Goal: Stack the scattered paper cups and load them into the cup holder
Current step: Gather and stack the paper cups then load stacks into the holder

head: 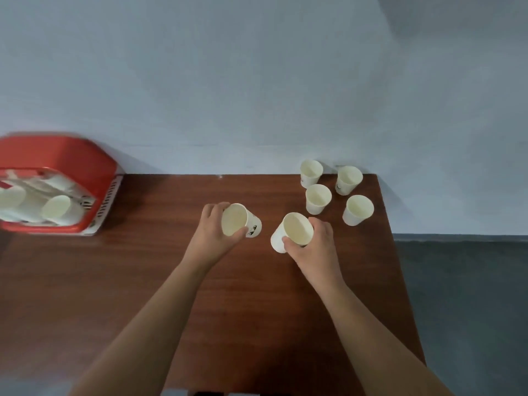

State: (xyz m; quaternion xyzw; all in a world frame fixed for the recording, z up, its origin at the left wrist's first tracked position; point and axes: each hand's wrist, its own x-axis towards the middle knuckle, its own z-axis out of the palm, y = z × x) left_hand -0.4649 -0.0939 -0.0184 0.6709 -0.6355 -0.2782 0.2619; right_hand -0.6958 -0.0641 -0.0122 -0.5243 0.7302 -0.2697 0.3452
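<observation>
Left hand (213,228), right hand (315,245), cup (235,220) in each

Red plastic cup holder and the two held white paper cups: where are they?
Red plastic cup holder (65,157): head view, red wall.
Left-held white paper cup (234,220): head view, inside.
Right-held white paper cup (297,227): head view, inside.

Paper cup (241,220): white, black print near the base, tipped over with its mouth toward the wearer, held in the left grip (213,230).

Second cup (291,231): plain white, tilted, held in the right grip (317,241), just beside the first.

Loose cups, upright on the table beyond the right grip: back-left cup (311,172), back-right cup (349,180), middle cup (318,198), near-right cup (358,209).

Cup holder (94,178): red with a white slatted side, blurred, well left of the left grip, with stored cups (57,210) inside.
</observation>
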